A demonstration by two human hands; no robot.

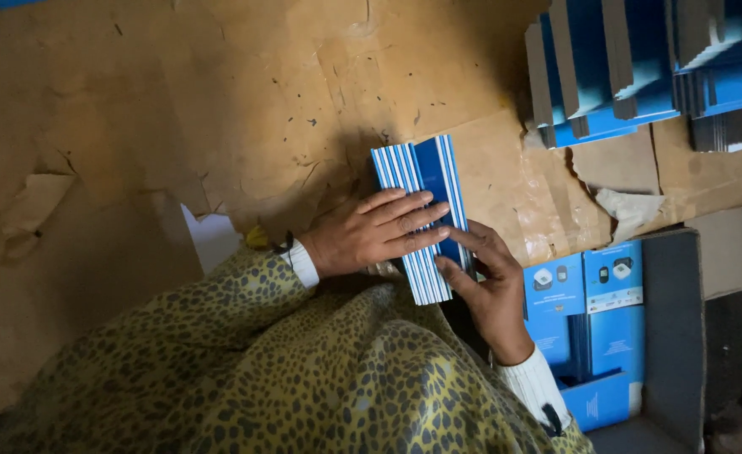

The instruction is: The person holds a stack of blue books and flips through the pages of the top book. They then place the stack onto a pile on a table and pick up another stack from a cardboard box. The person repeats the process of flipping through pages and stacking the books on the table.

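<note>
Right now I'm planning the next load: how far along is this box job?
Done, it seems: finished blue boxes fill the carton. In hand: left hand and right hand press a striped stack. Left: flat blue blanks piled at top right.

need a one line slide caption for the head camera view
Left hand lies flat on a stack of blue-and-white flat cartons on brown cardboard, right hand at its edge.
</note>
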